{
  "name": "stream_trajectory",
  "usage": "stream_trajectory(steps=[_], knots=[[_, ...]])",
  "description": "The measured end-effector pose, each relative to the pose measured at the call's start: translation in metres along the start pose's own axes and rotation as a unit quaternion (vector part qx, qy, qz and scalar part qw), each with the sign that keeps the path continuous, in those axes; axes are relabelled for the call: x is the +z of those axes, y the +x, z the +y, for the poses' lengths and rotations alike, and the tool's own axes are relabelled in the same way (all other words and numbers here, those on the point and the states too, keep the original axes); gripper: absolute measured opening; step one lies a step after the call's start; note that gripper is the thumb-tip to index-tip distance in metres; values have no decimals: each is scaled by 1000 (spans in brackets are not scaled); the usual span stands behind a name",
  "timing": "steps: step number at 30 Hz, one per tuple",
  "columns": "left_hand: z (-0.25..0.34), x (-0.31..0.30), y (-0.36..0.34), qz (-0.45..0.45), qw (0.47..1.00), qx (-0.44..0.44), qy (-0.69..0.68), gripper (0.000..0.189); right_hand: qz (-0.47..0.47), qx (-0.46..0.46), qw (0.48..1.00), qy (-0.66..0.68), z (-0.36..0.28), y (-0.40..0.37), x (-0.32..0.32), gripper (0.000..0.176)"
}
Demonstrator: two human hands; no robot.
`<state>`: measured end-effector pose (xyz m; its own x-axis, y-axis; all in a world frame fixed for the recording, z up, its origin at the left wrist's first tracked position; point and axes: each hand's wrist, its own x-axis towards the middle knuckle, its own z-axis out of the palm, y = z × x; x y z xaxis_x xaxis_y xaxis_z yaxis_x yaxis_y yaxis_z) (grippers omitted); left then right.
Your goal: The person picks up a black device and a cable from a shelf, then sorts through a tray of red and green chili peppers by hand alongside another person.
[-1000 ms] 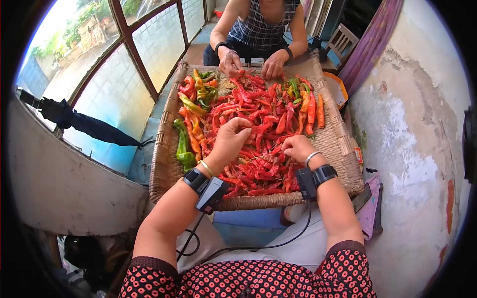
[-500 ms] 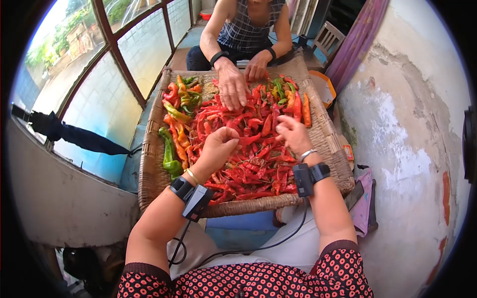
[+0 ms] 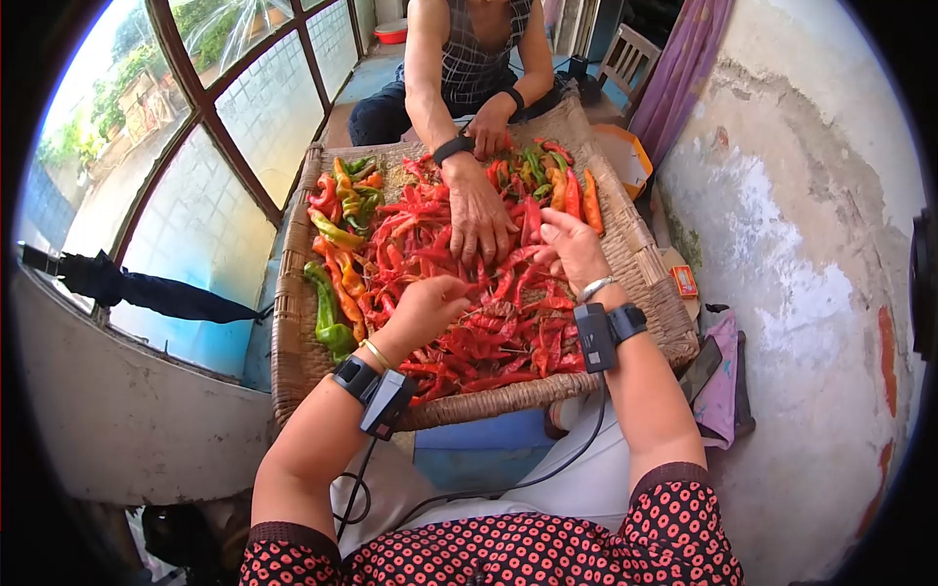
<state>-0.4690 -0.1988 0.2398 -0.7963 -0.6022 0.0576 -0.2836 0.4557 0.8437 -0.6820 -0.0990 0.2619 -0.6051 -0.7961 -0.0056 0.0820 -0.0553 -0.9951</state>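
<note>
Red chili peppers (image 3: 489,337) lie heaped over the middle of a woven tray (image 3: 489,402). Over the near part of the heap, my left hand (image 3: 430,311) is closed in a pinch; a red chili at its fingertips partly blends with those behind. My right hand (image 3: 578,256) hovers over the heap's right side, its fingers bent and somewhat apart, with nothing clearly visible between them. Across from me, another person's hand (image 3: 481,220) reaches down into the chilies between my hands. That person's other hand (image 3: 489,125) is near the far edge.
Green and orange peppers (image 3: 337,283) line the tray's left side, and more mixed peppers (image 3: 555,176) lie at its far right. A folded umbrella (image 3: 161,291) sticks out at left. An orange-rimmed box (image 3: 625,156) stands beyond the tray's right edge, near the wall (image 3: 782,254).
The other person's hand has moved toward me, deeper over the heap. My left hand has lowered slightly and its chili shows less. My right hand has risen slightly.
</note>
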Motion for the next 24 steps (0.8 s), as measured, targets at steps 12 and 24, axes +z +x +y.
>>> stream_trajectory(steps=[12,24], knots=[[-9,8,-4,-229,936,122,239,38,-306,-79,766,-559,41,-6,17,37],[-4,4,-3,-179,949,168,197,16,-252,-129,830,-480,19,-6,11,12]])
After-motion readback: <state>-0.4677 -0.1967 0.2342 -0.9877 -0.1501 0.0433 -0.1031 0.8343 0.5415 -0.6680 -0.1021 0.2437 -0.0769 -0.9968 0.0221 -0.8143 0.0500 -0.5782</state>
